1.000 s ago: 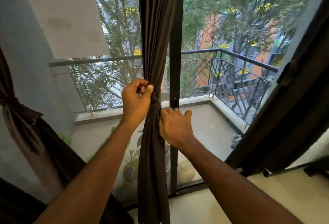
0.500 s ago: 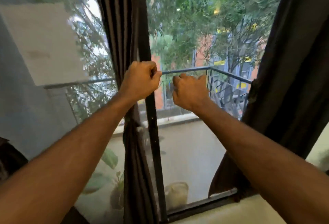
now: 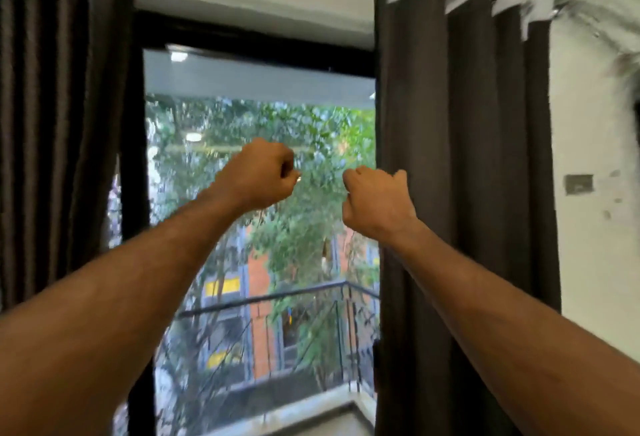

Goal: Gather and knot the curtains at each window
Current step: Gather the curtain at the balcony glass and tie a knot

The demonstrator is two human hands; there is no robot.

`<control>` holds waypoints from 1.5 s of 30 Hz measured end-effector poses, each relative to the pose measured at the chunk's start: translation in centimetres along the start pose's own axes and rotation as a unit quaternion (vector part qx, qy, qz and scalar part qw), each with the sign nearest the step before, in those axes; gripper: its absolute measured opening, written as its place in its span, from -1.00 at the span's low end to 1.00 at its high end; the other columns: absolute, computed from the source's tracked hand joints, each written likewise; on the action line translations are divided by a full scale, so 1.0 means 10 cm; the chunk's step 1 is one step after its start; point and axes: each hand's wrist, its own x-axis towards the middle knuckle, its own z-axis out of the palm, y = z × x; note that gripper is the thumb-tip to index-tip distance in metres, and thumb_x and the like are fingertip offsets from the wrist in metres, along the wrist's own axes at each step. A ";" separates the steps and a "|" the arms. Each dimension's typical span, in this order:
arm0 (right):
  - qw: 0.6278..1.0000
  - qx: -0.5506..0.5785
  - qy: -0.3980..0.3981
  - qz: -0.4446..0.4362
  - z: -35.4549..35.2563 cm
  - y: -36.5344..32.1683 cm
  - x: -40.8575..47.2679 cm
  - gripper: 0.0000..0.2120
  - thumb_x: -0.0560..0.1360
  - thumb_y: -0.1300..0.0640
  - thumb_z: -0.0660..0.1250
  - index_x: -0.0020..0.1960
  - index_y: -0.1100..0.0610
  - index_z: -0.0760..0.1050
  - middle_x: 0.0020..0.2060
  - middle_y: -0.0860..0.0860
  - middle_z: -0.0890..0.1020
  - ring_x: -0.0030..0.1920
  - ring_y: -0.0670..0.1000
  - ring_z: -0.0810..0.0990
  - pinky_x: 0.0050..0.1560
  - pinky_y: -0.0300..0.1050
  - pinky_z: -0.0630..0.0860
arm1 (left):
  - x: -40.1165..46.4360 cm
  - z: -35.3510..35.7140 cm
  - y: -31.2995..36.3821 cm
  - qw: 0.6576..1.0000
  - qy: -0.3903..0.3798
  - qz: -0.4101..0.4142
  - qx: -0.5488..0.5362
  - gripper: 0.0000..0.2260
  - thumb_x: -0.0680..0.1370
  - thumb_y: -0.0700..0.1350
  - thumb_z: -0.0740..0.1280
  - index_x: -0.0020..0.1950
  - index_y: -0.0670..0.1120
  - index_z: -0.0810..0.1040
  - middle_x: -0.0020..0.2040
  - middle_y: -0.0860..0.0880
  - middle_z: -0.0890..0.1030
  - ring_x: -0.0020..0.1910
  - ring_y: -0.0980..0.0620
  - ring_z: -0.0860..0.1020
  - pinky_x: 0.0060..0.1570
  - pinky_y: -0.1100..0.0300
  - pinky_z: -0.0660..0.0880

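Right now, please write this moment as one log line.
left hand: fist, holds nothing | right hand: fist, holds nothing | right curtain: hangs loose, unknotted

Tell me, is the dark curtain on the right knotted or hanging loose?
Hanging loose. The right curtain falls in straight vertical pleats from its rod, with no knot visible; neither hand touches it.

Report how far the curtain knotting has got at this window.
Done: nothing visible here. The right curtain hangs loose and unknotted; the left curtain shows no knot either. In hand: nothing, left hand and right hand are raised, curled, empty. Left: gather and knot.
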 end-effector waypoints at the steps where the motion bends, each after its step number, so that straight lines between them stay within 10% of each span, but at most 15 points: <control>1: 1.000 -0.004 0.013 0.007 -0.05 0.15 0.10 -0.88 0.48 0.09 0.26 0.00 0.03 0.38 -0.03 0.05 0.56 -0.01 0.23 0.59 0.18 0.24 0.38 | 0.19 0.01 0.08 1.000 0.007 0.005 0.002 -0.76 0.57 -0.06 0.41 -0.27 -0.11 0.55 -0.36 -0.05 0.55 -0.35 -0.09 0.53 -0.27 0.14 0.46; 8: 0.993 -0.027 0.104 0.057 -0.45 1.01 0.86 -0.85 0.50 0.09 0.25 0.06 0.06 0.41 -0.01 0.02 0.56 0.02 0.19 0.60 0.22 0.25 0.37 | 1.55 0.02 0.56 0.996 0.091 0.024 0.008 -0.63 0.51 0.02 0.40 -0.42 0.04 0.32 -0.26 -0.09 0.57 -0.13 -0.23 0.58 -0.16 0.05 0.48; 18: 0.977 0.031 0.179 0.114 -0.38 1.83 1.52 -0.95 0.53 0.10 0.25 -0.05 0.06 0.40 -0.13 -0.05 0.48 -0.03 0.15 0.59 0.15 0.19 0.43 | 2.64 0.58 0.95 0.987 0.151 -0.029 -0.047 -0.70 0.51 0.19 0.39 -0.15 -0.02 0.49 -0.03 -0.13 0.60 -0.02 -0.21 0.58 0.02 -0.11 0.59; 27: 0.946 0.177 0.174 0.209 0.14 2.67 1.83 -0.56 0.57 -0.17 0.30 0.34 0.05 0.41 0.29 0.08 0.50 0.36 0.16 0.43 0.30 0.31 0.38 | 2.97 1.22 0.93 0.979 0.144 -0.140 -0.022 -0.40 0.40 0.46 0.35 -0.12 -0.10 0.44 -0.16 -0.08 0.58 -0.11 -0.16 0.60 -0.14 0.02 0.55; 35: 0.928 0.280 0.156 0.190 0.28 2.98 2.24 -0.42 0.57 -0.20 0.32 0.45 0.08 0.29 0.36 0.08 0.50 0.42 0.18 0.40 0.36 0.34 0.29 | 3.09 1.37 1.02 0.952 0.225 -0.200 -0.051 -0.86 0.54 -0.04 0.42 0.01 -0.08 0.67 -0.04 -0.18 0.68 -0.03 -0.23 0.64 -0.01 -0.04 0.61; 41: 0.919 0.348 0.102 0.156 0.52 2.91 2.33 -0.38 0.50 -0.26 0.38 0.42 0.02 0.34 0.35 0.06 0.53 0.39 0.18 0.47 0.36 0.27 0.32 | 2.60 0.73 0.22 0.880 0.301 -0.366 0.038 -0.78 0.54 -0.09 0.44 0.08 -0.21 0.69 0.02 -0.36 0.65 0.05 -0.36 0.61 0.04 -0.12 0.56; 45: 0.897 0.409 0.110 0.127 0.54 2.86 2.37 -0.32 0.46 -0.40 0.32 0.43 -0.02 0.37 0.33 0.00 0.56 0.37 0.14 0.50 0.37 0.26 0.37 | 2.50 0.63 0.18 0.895 0.303 -0.326 0.019 -0.77 0.53 -0.07 0.48 0.00 -0.24 0.71 -0.11 -0.32 0.68 -0.04 -0.28 0.65 -0.02 -0.04 0.55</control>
